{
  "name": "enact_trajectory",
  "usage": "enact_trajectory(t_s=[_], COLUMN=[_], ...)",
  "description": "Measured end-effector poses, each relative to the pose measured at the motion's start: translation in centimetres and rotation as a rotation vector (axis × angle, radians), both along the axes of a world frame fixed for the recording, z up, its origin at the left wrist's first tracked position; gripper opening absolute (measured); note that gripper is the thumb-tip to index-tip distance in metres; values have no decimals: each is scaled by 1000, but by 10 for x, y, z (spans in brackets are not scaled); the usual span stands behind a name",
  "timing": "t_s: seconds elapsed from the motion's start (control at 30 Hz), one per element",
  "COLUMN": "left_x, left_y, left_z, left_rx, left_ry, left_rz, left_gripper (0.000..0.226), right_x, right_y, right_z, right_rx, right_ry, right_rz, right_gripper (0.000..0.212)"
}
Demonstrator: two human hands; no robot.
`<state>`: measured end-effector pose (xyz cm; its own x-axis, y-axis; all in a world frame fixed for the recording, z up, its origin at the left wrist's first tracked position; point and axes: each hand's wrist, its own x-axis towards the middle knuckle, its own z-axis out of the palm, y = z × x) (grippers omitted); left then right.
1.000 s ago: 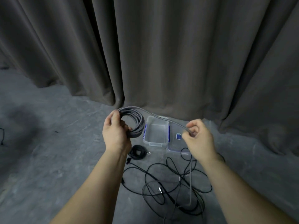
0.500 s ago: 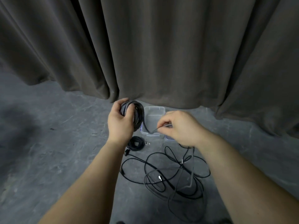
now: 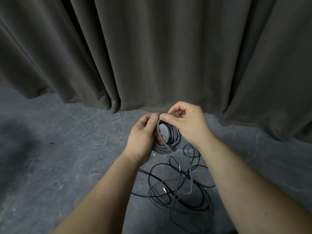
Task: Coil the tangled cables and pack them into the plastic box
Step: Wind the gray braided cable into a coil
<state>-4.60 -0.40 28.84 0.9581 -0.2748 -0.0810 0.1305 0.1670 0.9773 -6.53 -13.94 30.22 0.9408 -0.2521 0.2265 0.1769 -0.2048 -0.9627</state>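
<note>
Grey curtain (image 3: 152,48) fills the upper frame above the floor (image 3: 59,157). Black cables (image 3: 177,191) lie tangled at lower centre. At centre my left hand (image 3: 143,139) grips the coil (image 3: 168,141), fingers through its loop; my right hand (image 3: 185,122) pinches its top strand.

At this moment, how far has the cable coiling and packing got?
Partway. Most of the grey braided cable is wound into a coil gripped by the left hand, while the right hand pinches the next loop onto its top; a loose grey tail hangs to the floor. Left: the black cables lie tangled on the floor. The box is hidden behind the hands, so nothing shows packed.
</note>
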Motion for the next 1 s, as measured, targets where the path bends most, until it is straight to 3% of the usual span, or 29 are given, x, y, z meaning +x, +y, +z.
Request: enact_trajectory(t_s=[0.4,0.67,0.77,0.87,0.9,1.0], left_x=[6,1,0,3,5,13], left_y=[-10,-14,-14,-14,-12,-7], left_z=[4,9,11,11,11,12], left_rx=[-107,-188,-186,-185,-194,-260], left_ry=[11,40,5,13,22,67], left_rz=[137,-49,-56,31,79,172], left_gripper=[21,25,10,10,9,13], right_x=[-9,-5,-3,-6,-9,-19], right_y=[-29,-23,-21,-21,-21,-19], right_z=[-1,-11,-9,-5,-2,-1], right_rx=[-40,196,283,141,26,-370], right_ry=[124,59,79,-6,-11,106], right_rz=[266,-91,-108,-99,-48,203], right_gripper=[22,21,22,15,21,94])
